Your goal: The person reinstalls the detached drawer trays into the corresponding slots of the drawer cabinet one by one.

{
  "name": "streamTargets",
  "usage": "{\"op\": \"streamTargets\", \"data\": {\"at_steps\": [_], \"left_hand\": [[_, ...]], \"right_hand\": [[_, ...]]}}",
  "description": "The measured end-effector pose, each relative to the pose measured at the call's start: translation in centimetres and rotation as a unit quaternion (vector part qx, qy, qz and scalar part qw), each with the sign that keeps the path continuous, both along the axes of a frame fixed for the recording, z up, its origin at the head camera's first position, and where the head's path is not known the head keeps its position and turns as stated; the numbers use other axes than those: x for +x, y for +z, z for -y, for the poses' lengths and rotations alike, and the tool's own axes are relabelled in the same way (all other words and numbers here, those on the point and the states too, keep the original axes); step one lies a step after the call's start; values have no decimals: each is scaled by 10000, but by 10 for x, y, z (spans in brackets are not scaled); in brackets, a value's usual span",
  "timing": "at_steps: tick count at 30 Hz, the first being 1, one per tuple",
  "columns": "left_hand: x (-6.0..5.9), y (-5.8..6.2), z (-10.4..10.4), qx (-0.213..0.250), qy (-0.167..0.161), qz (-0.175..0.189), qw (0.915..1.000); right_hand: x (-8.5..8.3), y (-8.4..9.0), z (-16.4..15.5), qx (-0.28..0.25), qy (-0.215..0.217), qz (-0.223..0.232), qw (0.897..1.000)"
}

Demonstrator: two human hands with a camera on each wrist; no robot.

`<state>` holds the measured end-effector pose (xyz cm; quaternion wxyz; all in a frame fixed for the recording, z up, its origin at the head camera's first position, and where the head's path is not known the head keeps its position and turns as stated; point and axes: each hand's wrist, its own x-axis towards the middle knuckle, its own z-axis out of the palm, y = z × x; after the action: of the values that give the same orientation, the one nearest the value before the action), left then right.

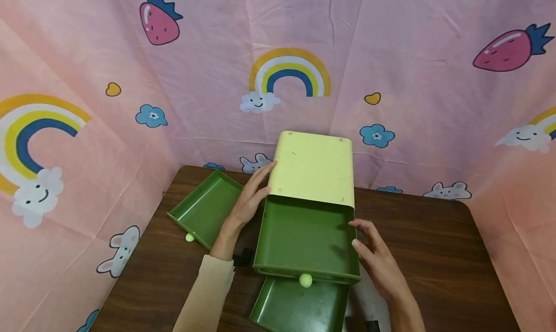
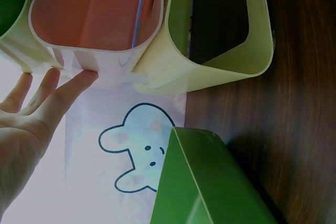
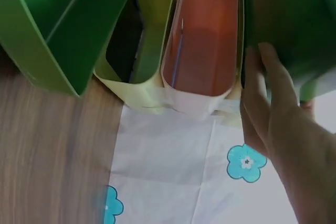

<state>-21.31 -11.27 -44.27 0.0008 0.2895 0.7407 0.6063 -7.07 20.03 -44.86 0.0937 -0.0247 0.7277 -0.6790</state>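
Observation:
A pale yellow drawer cabinet stands at the middle of the brown table. Its upper green drawer is pulled out toward me, with a pale green knob on its front. A lower green drawer sticks out further beneath it. My left hand rests with straight fingers against the cabinet's left side; in the left wrist view the fingertips touch the cabinet's edge. My right hand lies with straight fingers along the upper drawer's right wall.
A third green drawer lies loose on the table left of the cabinet, its knob toward me. Pink printed cloth walls the table on three sides. The table's right half is bare wood.

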Motion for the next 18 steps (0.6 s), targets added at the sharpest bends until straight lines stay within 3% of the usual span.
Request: {"op": "streamTargets", "data": {"at_steps": [6, 8, 13, 18], "left_hand": [[-1, -2, 0, 31, -41, 46, 10000], [-4, -9, 0, 65, -53, 63, 9999], [-16, -34, 2, 81, 22, -26, 10000], [-18, -38, 2, 113, 28, -58, 9999]], "right_hand": [[-1, 0, -12, -675, 813, 201, 9942], [-1, -2, -14, -738, 944, 176, 9926], [0, -4, -18, -613, 1189, -103, 9910], [1, -8, -21, -379, 1294, -410, 9900]]}}
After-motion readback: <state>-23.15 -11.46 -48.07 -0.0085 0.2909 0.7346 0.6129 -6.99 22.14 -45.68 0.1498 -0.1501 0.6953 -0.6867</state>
